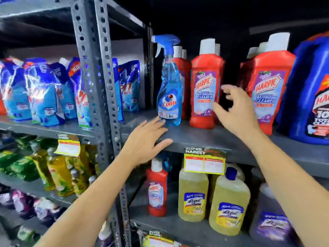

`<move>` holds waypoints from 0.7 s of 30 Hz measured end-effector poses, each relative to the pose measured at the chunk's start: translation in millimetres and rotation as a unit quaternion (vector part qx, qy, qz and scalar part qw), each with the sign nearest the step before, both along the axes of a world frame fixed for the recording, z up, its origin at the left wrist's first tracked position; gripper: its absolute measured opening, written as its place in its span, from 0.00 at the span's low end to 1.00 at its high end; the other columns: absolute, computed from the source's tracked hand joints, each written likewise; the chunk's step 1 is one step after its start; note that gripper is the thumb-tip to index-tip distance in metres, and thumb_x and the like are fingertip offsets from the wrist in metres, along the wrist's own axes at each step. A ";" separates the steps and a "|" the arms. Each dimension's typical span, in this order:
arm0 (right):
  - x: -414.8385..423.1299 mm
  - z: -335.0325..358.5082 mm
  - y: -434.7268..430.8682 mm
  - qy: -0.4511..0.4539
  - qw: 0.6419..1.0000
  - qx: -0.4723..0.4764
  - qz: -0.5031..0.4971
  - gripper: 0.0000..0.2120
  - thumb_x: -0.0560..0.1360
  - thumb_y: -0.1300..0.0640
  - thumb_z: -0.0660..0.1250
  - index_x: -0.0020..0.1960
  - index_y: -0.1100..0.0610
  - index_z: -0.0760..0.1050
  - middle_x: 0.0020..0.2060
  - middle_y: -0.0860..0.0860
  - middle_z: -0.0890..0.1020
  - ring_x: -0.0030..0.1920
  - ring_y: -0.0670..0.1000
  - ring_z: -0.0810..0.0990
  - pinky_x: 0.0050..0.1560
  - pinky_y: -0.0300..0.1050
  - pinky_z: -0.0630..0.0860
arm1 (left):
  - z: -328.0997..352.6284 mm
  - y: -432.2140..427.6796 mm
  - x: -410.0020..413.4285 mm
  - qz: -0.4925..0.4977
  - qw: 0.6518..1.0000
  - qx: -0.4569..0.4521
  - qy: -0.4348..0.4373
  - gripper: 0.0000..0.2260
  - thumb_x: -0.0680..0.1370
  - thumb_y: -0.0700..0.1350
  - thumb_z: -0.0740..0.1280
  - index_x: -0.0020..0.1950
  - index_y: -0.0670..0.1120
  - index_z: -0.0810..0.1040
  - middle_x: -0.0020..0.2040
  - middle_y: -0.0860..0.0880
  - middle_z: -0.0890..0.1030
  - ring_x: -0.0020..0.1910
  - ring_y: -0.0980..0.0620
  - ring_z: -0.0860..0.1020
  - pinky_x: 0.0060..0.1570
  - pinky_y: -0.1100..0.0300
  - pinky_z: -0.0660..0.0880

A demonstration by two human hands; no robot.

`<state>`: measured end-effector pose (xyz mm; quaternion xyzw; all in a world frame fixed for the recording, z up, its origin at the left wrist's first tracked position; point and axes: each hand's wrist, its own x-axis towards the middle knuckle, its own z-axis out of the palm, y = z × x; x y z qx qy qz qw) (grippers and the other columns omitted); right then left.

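Blue spray bottle (169, 104): "Colin". Red bottle (205, 90) beside it and second red bottle (267, 93) further right: "HARPIC", "BATHROOM CLEANER", "10X". Large blue jug (313, 86), cut by the frame edge: "10" and broken letters. Shelf tag (204, 160): "SUPER MARKET"; price fields unreadable. Lower shelf: small red bottle (156, 189), "HARPIC"; yellow bottle (193, 198), "Lizol". Blue pouch (129, 86): "MATIC".

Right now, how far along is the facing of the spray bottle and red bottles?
Done: the spray bottle and red bottles stand upright on the shelf. In hand: nothing gripped; the left hand lies flat on the shelf edge by the spray bottle's base, the right hand hovers open before the gap between red bottles. Left: probably closing that gap.
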<state>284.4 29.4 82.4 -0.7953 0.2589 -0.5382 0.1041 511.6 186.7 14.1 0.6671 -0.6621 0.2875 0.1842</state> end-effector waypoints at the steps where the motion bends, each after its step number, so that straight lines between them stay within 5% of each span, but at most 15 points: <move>1: 9.1 6.9 -2.7 -0.002 1.000 0.011 -0.020 0.27 0.70 0.50 0.69 0.66 0.57 0.70 0.59 0.58 0.76 0.58 0.59 0.77 0.57 0.60 0.75 | -0.2 -0.4 2.3 -0.003 1.000 0.007 0.015 0.35 0.79 0.68 0.44 0.69 0.46 0.73 0.71 0.46 0.72 0.71 0.48 0.68 0.66 0.49 0.65; 6: 45.1 25.7 -10.5 -0.047 0.990 0.130 -0.026 0.35 0.67 0.49 0.77 0.68 0.57 0.65 0.61 0.52 0.77 0.59 0.51 0.77 0.61 0.48 0.73 | -8.5 -3.6 5.9 -0.025 0.999 -0.035 0.033 0.35 0.78 0.69 0.46 0.64 0.46 0.78 0.63 0.47 0.80 0.61 0.47 0.77 0.60 0.49 0.72; 11: 62.5 21.7 -15.9 -0.073 0.969 0.236 -0.002 0.39 0.58 0.57 0.83 0.62 0.58 0.68 0.58 0.52 0.80 0.56 0.52 0.80 0.59 0.52 0.78 | -11.3 -5.3 5.4 -0.057 0.991 -0.116 0.021 0.29 0.78 0.66 0.53 0.53 0.44 0.82 0.49 0.47 0.84 0.47 0.46 0.82 0.44 0.52 0.76; 17: 65.4 22.4 -12.0 -0.080 0.960 0.270 -0.001 0.37 0.58 0.62 0.83 0.60 0.57 0.66 0.56 0.54 0.80 0.55 0.54 0.80 0.54 0.58 0.80 | -13.4 -8.9 8.7 -0.048 0.988 -0.146 0.009 0.28 0.78 0.67 0.52 0.49 0.46 0.81 0.40 0.51 0.82 0.38 0.50 0.79 0.32 0.57 0.70; 21: 64.9 19.1 7.4 -0.117 0.966 0.232 -0.017 0.35 0.60 0.64 0.81 0.61 0.59 0.66 0.54 0.51 0.79 0.53 0.51 0.80 0.51 0.49 0.80 | -15.3 -10.4 10.1 -0.050 0.986 -0.161 0.009 0.28 0.78 0.66 0.52 0.47 0.46 0.81 0.38 0.51 0.81 0.36 0.50 0.78 0.30 0.58 0.68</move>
